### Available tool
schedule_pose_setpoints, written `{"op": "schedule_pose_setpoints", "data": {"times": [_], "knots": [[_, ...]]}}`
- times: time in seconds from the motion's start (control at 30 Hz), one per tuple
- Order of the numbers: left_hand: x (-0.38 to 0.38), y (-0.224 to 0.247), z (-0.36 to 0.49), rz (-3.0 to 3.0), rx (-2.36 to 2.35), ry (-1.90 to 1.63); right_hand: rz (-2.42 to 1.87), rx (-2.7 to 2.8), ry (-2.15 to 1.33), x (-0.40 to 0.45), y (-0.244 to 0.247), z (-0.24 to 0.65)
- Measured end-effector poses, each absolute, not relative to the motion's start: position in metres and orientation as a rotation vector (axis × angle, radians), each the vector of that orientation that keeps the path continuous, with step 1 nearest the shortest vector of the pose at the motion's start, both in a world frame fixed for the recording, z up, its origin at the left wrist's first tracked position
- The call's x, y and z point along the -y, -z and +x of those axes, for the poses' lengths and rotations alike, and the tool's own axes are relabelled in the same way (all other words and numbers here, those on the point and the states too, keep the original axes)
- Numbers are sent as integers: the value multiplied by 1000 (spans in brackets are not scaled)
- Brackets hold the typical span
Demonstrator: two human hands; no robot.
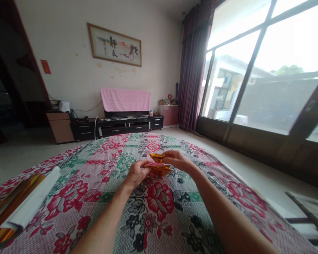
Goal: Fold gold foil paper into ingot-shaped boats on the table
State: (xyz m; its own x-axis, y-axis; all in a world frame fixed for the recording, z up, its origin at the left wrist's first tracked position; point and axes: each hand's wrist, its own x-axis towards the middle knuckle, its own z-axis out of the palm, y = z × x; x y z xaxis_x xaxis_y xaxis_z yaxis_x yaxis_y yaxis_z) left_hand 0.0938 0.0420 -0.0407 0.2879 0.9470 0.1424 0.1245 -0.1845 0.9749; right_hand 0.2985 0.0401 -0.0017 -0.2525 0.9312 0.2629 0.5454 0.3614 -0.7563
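Over the middle of the patterned tablecloth (pixel 106 197), my two hands meet around folded shiny gold paper. My left hand (pixel 138 174) is closed, its thumb and fingers pinching the left end of the nearer gold paper (pixel 159 170), which has a reddish band along its top. Just beyond it, my right hand (pixel 178 159) closes on a smaller gold fold (pixel 157 157) from the right. Whether both folds belong to one piece I cannot tell. Some of my right fingertips are hidden behind the paper.
At the left of the table lies a stack of gold sheets (pixel 21 190) with a curled white sheet (pixel 34 203) against it. Beyond the table stands a low black cabinet (pixel 116 128) with a pink cloth (pixel 125 100) above it. A wooden-framed seat (pixel 304 211) is at the lower right.
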Motion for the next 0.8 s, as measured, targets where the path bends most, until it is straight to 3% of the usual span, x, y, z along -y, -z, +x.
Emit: {"op": "schedule_pose_setpoints", "data": {"times": [0.17,0.43,0.8], "knots": [[-42,43,94,1557,-1061,-1029,-1350,1846,-570,-45,10,302],[-46,47,94,1601,-1122,-1056,-1299,2031,-939,-38,9,300],[-47,47,93,1827,-1241,-1056,-1414,2178,-617,-36,3,294]]}}
